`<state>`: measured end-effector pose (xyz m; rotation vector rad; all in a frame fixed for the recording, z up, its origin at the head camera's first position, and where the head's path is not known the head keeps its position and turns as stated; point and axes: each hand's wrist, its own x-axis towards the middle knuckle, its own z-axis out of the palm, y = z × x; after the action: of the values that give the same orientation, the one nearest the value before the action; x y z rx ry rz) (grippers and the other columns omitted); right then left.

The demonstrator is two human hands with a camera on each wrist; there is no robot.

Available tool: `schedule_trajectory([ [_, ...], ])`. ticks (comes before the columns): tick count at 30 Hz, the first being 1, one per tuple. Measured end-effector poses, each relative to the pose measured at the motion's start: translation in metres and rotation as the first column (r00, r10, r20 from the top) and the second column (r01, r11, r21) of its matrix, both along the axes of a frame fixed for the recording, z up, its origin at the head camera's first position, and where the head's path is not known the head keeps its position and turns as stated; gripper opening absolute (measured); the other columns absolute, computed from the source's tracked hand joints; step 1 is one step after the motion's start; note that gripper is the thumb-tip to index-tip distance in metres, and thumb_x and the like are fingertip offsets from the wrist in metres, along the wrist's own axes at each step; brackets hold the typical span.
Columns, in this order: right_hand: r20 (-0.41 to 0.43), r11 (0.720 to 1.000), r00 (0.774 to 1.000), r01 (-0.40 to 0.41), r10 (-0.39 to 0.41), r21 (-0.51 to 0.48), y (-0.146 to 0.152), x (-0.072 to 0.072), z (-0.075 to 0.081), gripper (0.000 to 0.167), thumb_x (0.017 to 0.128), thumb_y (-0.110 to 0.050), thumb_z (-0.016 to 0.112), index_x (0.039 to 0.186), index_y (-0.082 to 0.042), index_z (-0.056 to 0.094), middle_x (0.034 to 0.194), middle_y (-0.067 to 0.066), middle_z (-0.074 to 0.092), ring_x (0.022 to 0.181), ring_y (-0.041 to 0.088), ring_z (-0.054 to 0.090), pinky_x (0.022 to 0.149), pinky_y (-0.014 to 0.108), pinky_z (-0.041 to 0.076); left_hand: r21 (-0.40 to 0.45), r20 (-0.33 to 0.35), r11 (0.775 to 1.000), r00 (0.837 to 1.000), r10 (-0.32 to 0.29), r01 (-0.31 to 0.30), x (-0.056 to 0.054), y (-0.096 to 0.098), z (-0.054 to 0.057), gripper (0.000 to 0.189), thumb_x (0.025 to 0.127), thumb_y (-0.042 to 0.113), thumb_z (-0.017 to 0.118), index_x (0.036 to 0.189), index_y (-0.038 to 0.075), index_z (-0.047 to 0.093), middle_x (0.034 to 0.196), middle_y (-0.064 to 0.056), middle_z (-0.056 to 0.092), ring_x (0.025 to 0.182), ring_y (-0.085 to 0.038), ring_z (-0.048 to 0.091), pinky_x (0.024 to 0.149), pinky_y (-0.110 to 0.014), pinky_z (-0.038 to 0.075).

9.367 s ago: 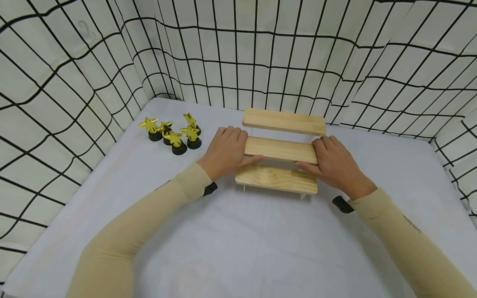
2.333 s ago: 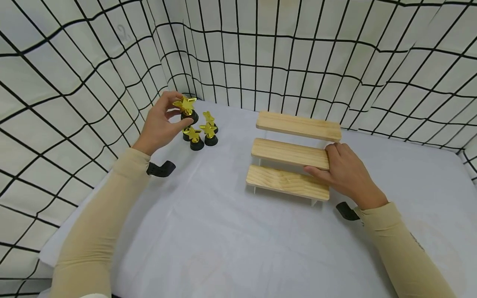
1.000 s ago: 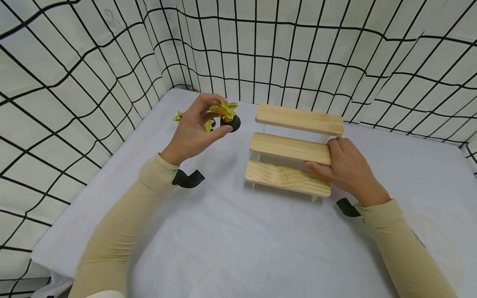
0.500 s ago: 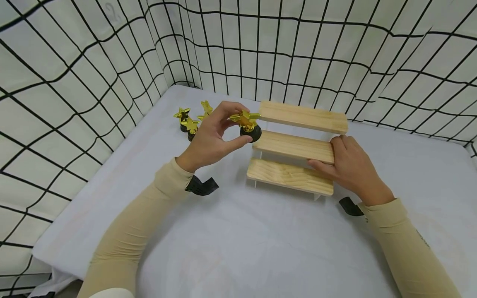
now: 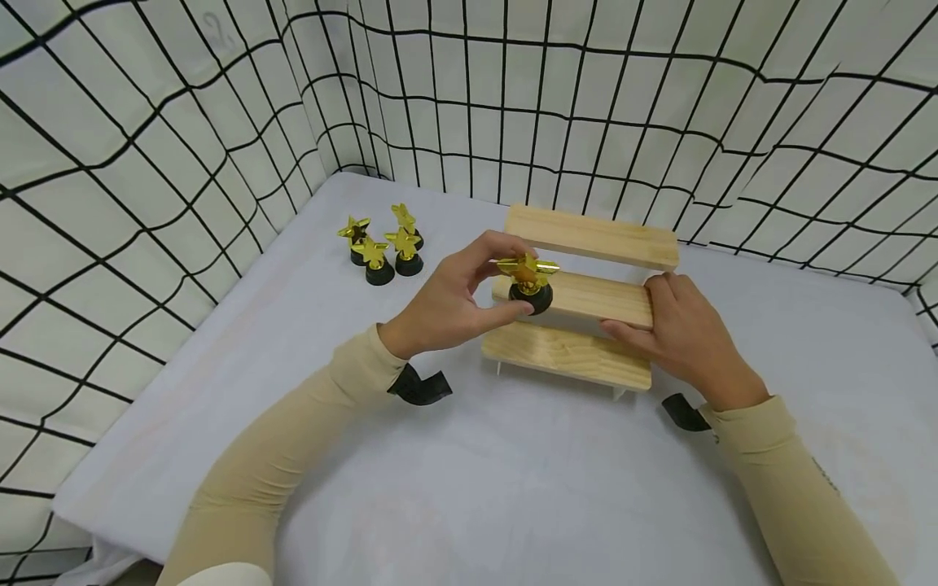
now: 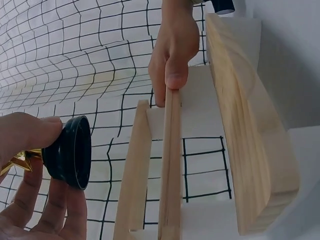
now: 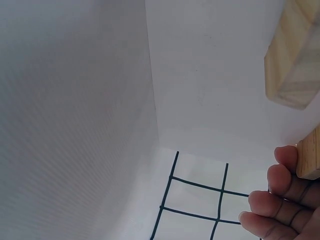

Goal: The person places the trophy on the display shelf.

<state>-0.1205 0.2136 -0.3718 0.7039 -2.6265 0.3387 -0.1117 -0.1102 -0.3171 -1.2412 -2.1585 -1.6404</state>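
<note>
My left hand [image 5: 454,299] pinches a small star trophy [image 5: 531,296] with a gold star and a round black base. It holds the trophy over the left part of the middle wooden board [image 5: 604,299] of a three-step display stand. In the left wrist view, the underside of the black base [image 6: 80,152] faces the boards, apart from them. My right hand [image 5: 692,338] grips the right end of that middle board, thumb along its front edge. Above and behind is the back board [image 5: 593,236]; the front board [image 5: 564,356] is lowest.
Several more star trophies [image 5: 405,244] stand grouped on the white-covered table [image 5: 513,480], left of the stand. Black wire grid panels [image 5: 557,106] rise along the back and sides. White supports [image 6: 200,100] join the stand's boards.
My left hand has picked the trophy out of the group and carried it right, over the middle board. My right hand has stayed on the board's right end.
</note>
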Motion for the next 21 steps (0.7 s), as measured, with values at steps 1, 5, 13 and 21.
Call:
schedule_trajectory([
  [1,0.000,1.000,1.000,0.001,-0.001,0.001,0.000,0.000,0.000,0.087,0.093,-0.081,0.047,0.098,0.006,0.054,0.081,0.015,0.050,0.072,0.028,0.046,0.059,0.038,0.041,-0.007,-0.003,1.000,1.000,-0.007,0.007,0.000,0.002,0.000,0.051,0.085,-0.004,0.080,0.129,-0.002,0.053,0.132,-0.019,0.060,0.116,-0.024,0.063,0.106,-0.036,0.058],
  [5,0.020,1.000,1.000,0.011,-0.011,0.006,0.001,0.000,-0.001,0.080,0.093,-0.075,0.056,0.098,0.005,0.054,0.081,0.013,0.049,0.073,0.026,0.045,0.059,0.035,0.038,-0.035,0.010,0.999,1.000,-0.026,0.026,0.001,0.011,-0.004,0.050,0.086,-0.001,0.081,0.129,0.000,0.055,0.128,-0.016,0.061,0.112,-0.022,0.064,0.104,-0.035,0.059],
  [13,0.023,1.000,1.000,0.009,-0.009,0.001,0.002,0.000,-0.001,0.084,0.093,-0.078,0.051,0.099,0.005,0.054,0.082,0.013,0.049,0.073,0.026,0.044,0.060,0.034,0.037,-0.094,0.081,0.994,0.996,-0.047,0.054,0.003,0.027,-0.010,0.050,0.087,0.001,0.080,0.131,0.003,0.055,0.131,-0.014,0.062,0.116,-0.022,0.063,0.104,-0.035,0.059],
  [21,0.037,1.000,0.999,0.015,-0.015,0.010,0.002,-0.001,0.000,0.086,0.091,-0.080,0.051,0.098,0.005,0.054,0.081,0.013,0.050,0.072,0.026,0.045,0.060,0.033,0.037,-0.116,0.084,0.985,0.990,-0.116,0.125,0.004,0.047,-0.020,0.051,0.087,0.002,0.080,0.131,0.002,0.055,0.130,-0.014,0.062,0.118,-0.023,0.064,0.103,-0.028,0.059],
])
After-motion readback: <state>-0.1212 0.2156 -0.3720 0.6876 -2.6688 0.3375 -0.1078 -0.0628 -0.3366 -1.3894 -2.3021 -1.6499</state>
